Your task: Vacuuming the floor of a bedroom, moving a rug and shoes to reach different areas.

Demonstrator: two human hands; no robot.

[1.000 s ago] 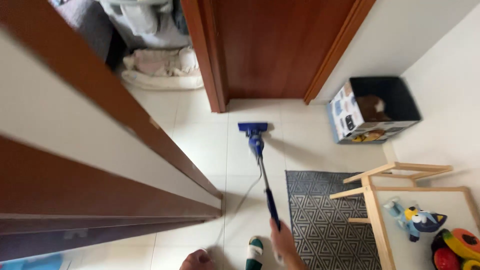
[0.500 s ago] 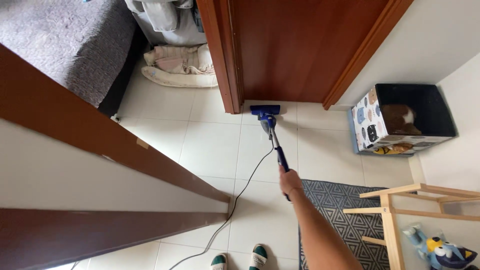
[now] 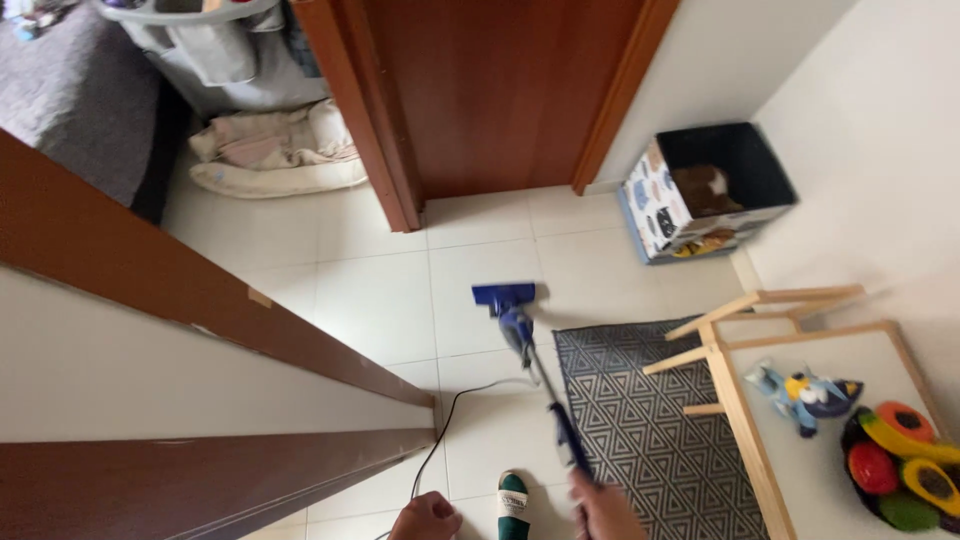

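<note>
A blue stick vacuum (image 3: 530,370) slants across the pale tiled floor (image 3: 370,300). Its flat blue head (image 3: 503,294) rests on a tile just off the far left corner of a grey rug with a white triangle pattern (image 3: 650,440), and its shaft runs back along the rug's left edge toward the bottom of the view. The right hand (image 3: 598,505) is wrapped around the dark blue handle at the low end of the shaft, fingers closed on it, though motion blur softens them. The left hand (image 3: 425,518) sits at the bottom edge, curled into a loose fist; whether it holds anything cannot be told. A black power cord (image 3: 450,420) loops from the shaft over the tiles toward that hand. Between the two hands a foot in a green and white slipper (image 3: 512,497) stands on the floor.

At the rug's right edge stands a low pale wooden table (image 3: 760,440). On its white top lie a blue plush toy dog (image 3: 805,395) and, at the near right corner, a bowl of toy fruit (image 3: 900,465) in red, yellow, green and orange.

Beyond the rug, in the corner by the white wall, sits a square fabric storage box (image 3: 690,195), black inside, its outer face white with dark and blue animal-face prints; brown and yellow soft things lie inside it. A closed reddish-brown wooden door (image 3: 500,90) faces the vacuum head. Left of its frame, a heap of cream and pink bedding (image 3: 275,150) lies on the tiles under a grey hanging organiser (image 3: 215,50). A brown-edged white door panel (image 3: 150,340) fills the left foreground.
</note>
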